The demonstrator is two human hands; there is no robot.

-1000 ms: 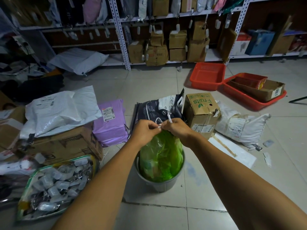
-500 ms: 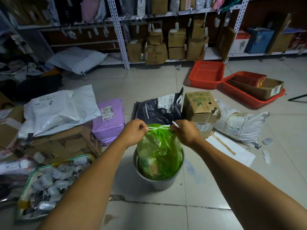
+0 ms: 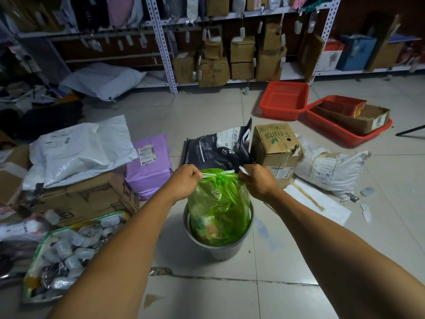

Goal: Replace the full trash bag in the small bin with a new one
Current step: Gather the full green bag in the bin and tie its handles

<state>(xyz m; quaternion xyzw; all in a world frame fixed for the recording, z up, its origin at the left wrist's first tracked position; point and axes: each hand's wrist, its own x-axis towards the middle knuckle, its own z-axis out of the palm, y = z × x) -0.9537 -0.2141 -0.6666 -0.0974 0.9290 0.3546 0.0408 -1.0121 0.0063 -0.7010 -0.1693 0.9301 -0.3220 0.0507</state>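
Observation:
A full green trash bag [image 3: 218,208] stands in a small grey bin [image 3: 220,250] on the tiled floor in front of me. Its mouth is gathered at the top by a white drawstring [image 3: 218,173] stretched taut between my hands. My left hand [image 3: 184,180] is closed on the string's left end, at the bag's upper left. My right hand [image 3: 257,180] grips the right end, with a short white tail sticking out above the fist. The bag's lower part is hidden inside the bin.
Behind the bin lie a dark pet-food bag [image 3: 218,146] and a "Fruits" cardboard box [image 3: 274,148]. A purple parcel [image 3: 149,164], white mailers and boxes crowd the left. A white sack [image 3: 331,171] and red trays [image 3: 285,100] lie to the right. Shelving lines the back.
My hands have moved apart from the middle, pulling the drawstring out sideways and cinching the bag's mouth. The bag stands taller above the bin rim.

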